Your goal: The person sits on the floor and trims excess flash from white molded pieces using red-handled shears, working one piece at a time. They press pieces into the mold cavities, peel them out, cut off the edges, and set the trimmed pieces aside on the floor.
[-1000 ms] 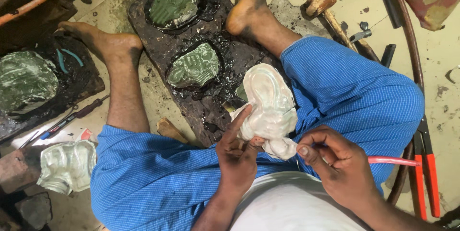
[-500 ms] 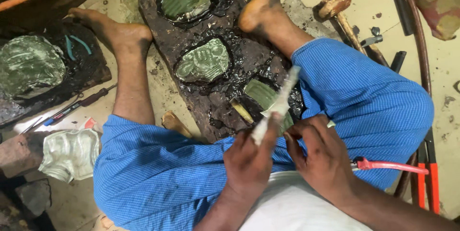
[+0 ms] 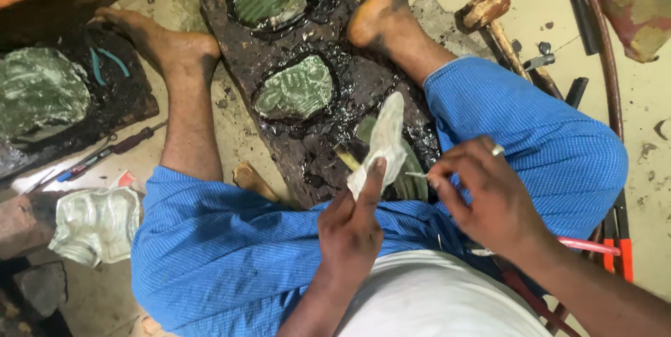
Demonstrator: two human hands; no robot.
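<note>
I sit on the floor with my legs spread in blue trousers. My left hand [image 3: 353, 222] holds a thin embossed silver metal sheet [image 3: 383, 143] on edge above my lap, thumb pressed along it. My right hand [image 3: 482, 194] pinches a thin metal tool [image 3: 417, 175] whose tip touches the sheet's lower edge. Under the sheet lies a dark pitch-covered board [image 3: 307, 99] between my feet, with greenish embossed plates [image 3: 295, 88] set in it.
A wooden mallet [image 3: 486, 10] and metal tools lie at the right by a hose [image 3: 607, 71]. Red-handled pliers [image 3: 618, 246] rest beside my right knee. A second pitch board with a plate [image 3: 38, 92] and a loose silver sheet [image 3: 94, 224] sit at the left.
The silver sheet, seen flat a second ago, has turned on edge in my left hand. My right hand has come up to its lower edge with the thin tool.
</note>
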